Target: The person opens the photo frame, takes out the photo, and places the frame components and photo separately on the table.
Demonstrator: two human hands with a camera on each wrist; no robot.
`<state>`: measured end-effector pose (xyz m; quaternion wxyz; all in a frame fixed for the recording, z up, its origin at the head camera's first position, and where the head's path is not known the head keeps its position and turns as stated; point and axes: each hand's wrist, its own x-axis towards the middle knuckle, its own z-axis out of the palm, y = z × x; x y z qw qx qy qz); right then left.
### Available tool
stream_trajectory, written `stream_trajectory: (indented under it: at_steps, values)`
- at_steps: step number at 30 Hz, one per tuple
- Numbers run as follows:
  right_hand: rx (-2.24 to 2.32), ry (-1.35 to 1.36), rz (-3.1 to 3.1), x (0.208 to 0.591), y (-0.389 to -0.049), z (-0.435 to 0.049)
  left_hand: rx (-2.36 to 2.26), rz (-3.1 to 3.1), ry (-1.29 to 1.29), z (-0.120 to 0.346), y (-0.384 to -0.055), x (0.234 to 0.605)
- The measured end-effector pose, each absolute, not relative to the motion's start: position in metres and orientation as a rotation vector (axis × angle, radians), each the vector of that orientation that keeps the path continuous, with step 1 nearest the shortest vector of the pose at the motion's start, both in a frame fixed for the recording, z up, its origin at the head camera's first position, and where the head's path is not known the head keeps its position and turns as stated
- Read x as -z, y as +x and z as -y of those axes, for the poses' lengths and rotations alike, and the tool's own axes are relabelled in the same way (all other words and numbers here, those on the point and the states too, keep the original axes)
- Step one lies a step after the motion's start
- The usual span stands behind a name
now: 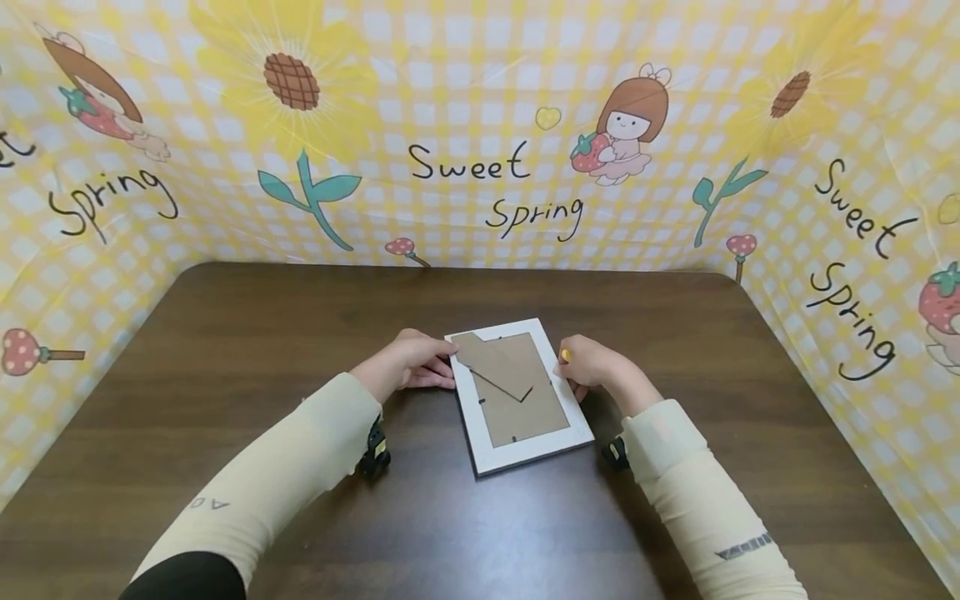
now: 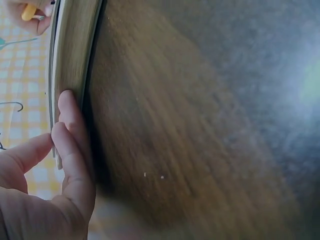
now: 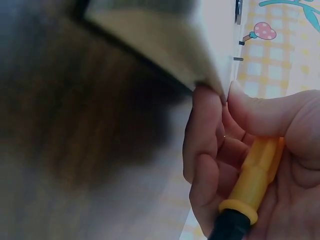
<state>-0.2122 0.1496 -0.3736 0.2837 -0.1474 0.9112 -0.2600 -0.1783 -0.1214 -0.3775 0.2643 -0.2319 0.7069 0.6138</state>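
Note:
A white picture frame [image 1: 536, 454] lies back side up between the hands, tilted a little on the table. Its brown backing board [image 1: 517, 367] shows small dark tabs at its edges and a dark angled line of the stand. The left hand [image 1: 408, 362] holds the frame's left edge, thumb at the top face and fingertips against the wooden side [image 2: 75, 60]. At the opposite edge, the right hand [image 1: 592, 367] pinches the frame between thumb and fingers. Tucked in that palm is a yellow-and-black tool handle [image 3: 252, 175], like a screwdriver's; its far end is hidden.
Under the frame is a dark brown wooden table [image 1: 300, 308] with rounded back corners. A yellow checked cloth [image 1: 480, 100] with flowers and lettering surrounds its back and sides. Black wrist devices [image 1: 375, 450] sit below the cream sleeves [image 1: 285, 467].

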Motion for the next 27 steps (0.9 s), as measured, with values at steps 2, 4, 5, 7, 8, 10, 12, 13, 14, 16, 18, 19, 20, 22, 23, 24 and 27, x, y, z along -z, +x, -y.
stream_trajectory:
  at_steps: [2, 4, 5, 7, 8, 10, 12, 13, 14, 16, 18, 19, 20, 22, 23, 24, 27]
  values:
    - [0.718, -0.376, -2.423, 0.376, -0.207, -0.151, -1.642, -1.915, -0.619, 0.12, -0.178, 0.378]
    - [0.73, -0.369, -2.417, 0.376, -0.203, -0.152, -1.633, -1.927, -0.609, 0.12, -0.179, 0.38]
    - [0.733, -0.364, -2.419, 0.376, -0.201, -0.152, -1.629, -1.938, -0.607, 0.119, -0.18, 0.381]
    - [0.738, -0.355, -2.431, 0.375, -0.199, -0.153, -1.621, -1.972, -0.595, 0.119, -0.183, 0.382]
    - [0.743, -0.349, -2.436, 0.375, -0.198, -0.153, -1.621, -1.986, -0.584, 0.119, -0.185, 0.383]
    - [0.75, -0.347, -2.437, 0.374, -0.197, -0.153, -1.609, -2.013, -0.571, 0.119, -0.186, 0.383]
    - [0.77, -0.335, -2.423, 0.375, -0.195, -0.154, -1.592, -2.022, -0.566, 0.119, -0.187, 0.383]
    - [0.78, -0.33, -2.415, 0.375, -0.194, -0.154, -1.588, -2.024, -0.565, 0.118, -0.187, 0.383]
    - [0.793, -0.325, -2.408, 0.376, -0.193, -0.154, -1.584, -2.028, -0.562, 0.118, -0.187, 0.382]
    - [0.82, -0.319, -2.395, 0.378, -0.19, -0.154, -1.577, -2.043, -0.552, 0.118, -0.187, 0.382]
    - [0.848, -0.3, -2.391, 0.38, -0.187, -0.154, -1.573, -2.061, -0.542, 0.118, -0.188, 0.381]
    - [0.862, -0.294, -2.391, 0.381, -0.185, -0.154, -1.572, -2.07, -0.536, 0.118, -0.188, 0.381]
    - [0.875, -0.29, -2.391, 0.382, -0.184, -0.154, -1.567, -2.079, -0.532, 0.118, -0.189, 0.381]
    - [0.897, -0.288, -2.391, 0.383, -0.181, -0.155, -1.563, -2.087, -0.527, 0.118, -0.189, 0.381]
    - [0.908, -0.286, -2.394, 0.383, -0.18, -0.155, -1.56, -2.09, -0.524, 0.118, -0.19, 0.381]
    - [0.92, -0.285, -2.396, 0.383, -0.179, -0.156, -1.558, -2.092, -0.522, 0.117, -0.191, 0.381]
    - [0.953, -0.283, -2.396, 0.383, -0.177, -0.158, -1.551, -2.094, -0.512, 0.116, -0.192, 0.381]
